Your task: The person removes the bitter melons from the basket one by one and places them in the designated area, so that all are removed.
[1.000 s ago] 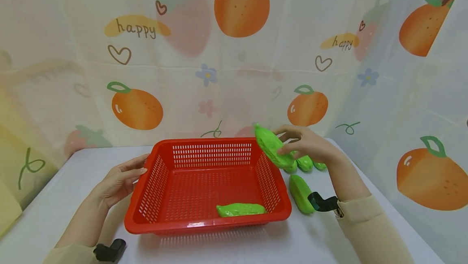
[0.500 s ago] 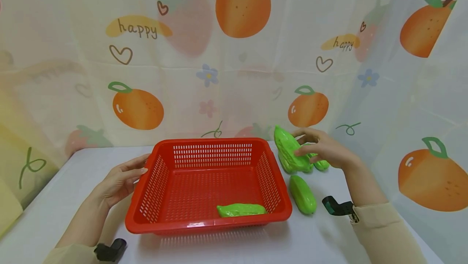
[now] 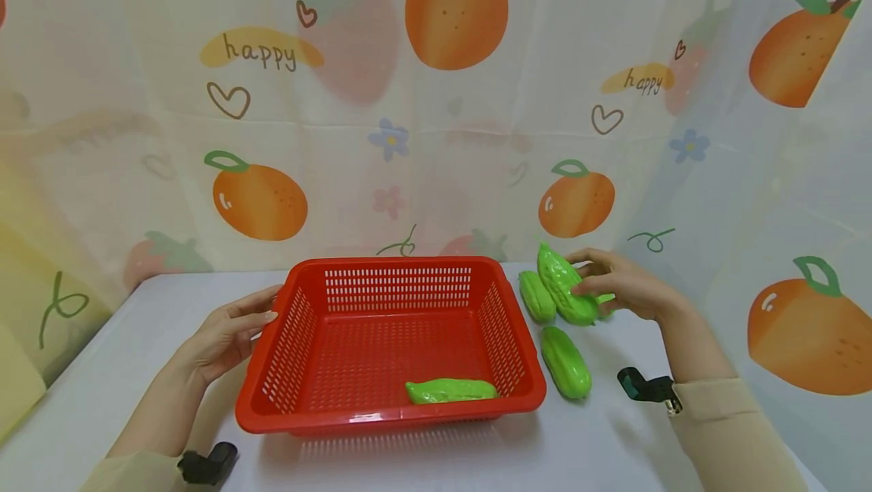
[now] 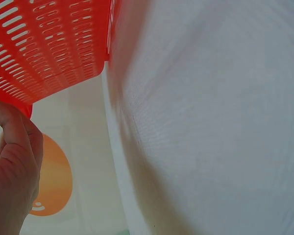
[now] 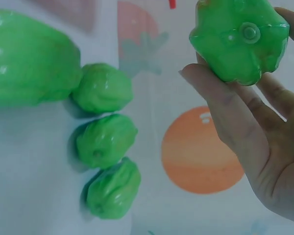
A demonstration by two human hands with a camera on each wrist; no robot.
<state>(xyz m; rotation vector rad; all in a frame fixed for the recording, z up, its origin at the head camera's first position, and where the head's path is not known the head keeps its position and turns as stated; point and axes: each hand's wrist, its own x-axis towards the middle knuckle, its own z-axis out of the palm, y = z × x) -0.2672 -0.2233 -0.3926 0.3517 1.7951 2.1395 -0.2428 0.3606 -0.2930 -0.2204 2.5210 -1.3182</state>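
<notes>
My left hand (image 3: pixel 228 337) holds the left rim of a red plastic basket (image 3: pixel 286 422), thumb and fingers at its edge. The left wrist view shows the hand (image 4: pixel 14 161) against the perforated basket wall (image 4: pixel 54 54). My right hand (image 3: pixel 623 284) grips a bumpy green bitter melon (image 3: pixel 562 284) above the table, right of the basket. In the right wrist view its blunt end (image 5: pixel 240 41) faces the camera between thumb and fingers. One bitter melon (image 3: pixel 453 390) lies inside the basket near its front wall.
Right of the basket, a bitter melon (image 3: pixel 567 363) lies on the white table (image 3: pixel 470 462), with another (image 3: pixel 537 297) behind it. The right wrist view shows further melons (image 5: pixel 107 141) in a row. A fruit-print curtain (image 3: pixel 436 136) hangs behind.
My right hand has carried the bitter melon rightward, away from the basket's right rim and slightly down, over the melons on the table. The left hand and basket have stayed in place.
</notes>
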